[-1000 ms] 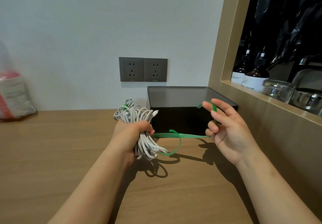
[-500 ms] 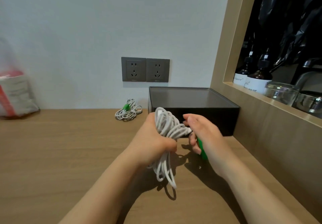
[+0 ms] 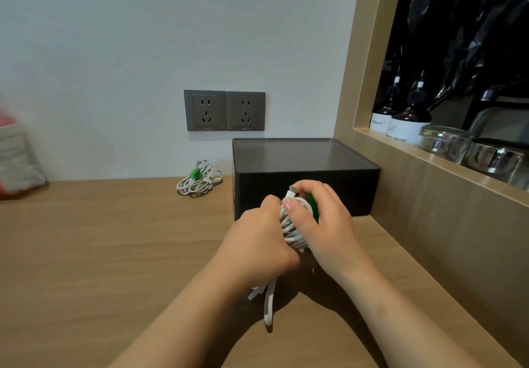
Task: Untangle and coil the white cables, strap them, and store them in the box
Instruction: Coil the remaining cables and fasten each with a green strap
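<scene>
The right hand [image 3: 323, 224] now clasps the green strap [image 3: 313, 208] (stretched loose a second ago) round the white cable coil [image 3: 289, 228], gripped by the left hand [image 3: 257, 241] above the desk's [image 3: 114, 253] right edge, before the box [image 3: 343, 190]; strapping looks underway.

Lbl on left bottle [image 3: 380, 120]: "Master"; right bottle [image 3: 410, 128]: "LIQUID SOAP".

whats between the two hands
Head view: the white cable coil, gripped by both the left hand and the right hand, with a sliver of green strap showing behind it.
</scene>
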Available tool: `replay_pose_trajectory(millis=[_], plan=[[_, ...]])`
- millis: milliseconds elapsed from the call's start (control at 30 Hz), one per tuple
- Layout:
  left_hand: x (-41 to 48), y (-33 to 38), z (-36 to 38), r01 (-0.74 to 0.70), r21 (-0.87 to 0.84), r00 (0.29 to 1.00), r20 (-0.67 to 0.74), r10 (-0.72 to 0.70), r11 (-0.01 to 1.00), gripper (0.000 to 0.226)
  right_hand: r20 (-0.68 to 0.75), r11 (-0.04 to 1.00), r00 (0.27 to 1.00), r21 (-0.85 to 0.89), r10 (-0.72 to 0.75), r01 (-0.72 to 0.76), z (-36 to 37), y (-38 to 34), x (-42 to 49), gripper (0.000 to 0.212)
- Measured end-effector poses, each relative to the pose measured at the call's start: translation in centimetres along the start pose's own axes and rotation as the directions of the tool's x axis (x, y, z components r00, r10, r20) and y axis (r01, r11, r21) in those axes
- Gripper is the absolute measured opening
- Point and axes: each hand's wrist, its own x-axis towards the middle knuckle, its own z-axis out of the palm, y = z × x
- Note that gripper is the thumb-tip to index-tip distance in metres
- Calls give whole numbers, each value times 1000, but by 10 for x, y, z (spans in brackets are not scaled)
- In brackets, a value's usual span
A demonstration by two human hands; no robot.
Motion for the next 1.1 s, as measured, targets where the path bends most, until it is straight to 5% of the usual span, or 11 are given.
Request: replay_pose_trajectory(millis=[300, 467, 933, 1100], plan=[[0, -4, 3, 14, -48, 1000, 22, -13, 999, 46, 34, 989, 990, -51, -140, 142, -4, -2, 0, 11], [1, -6, 3, -17, -101, 999, 40, 21, 995, 45, 54, 969, 979, -140, -197, 202, -3, -6, 1, 26], [-5, -9, 10, 24, -110, 999, -38, -28, 994, 51, -20, 994, 997, -86, -69, 67, 3, -7, 0, 25], [-10, -7, 9, 35, 22, 999, -24, -35, 999, 56, -62, 997, 997, -71, -35, 30, 5, -7, 0, 26]])
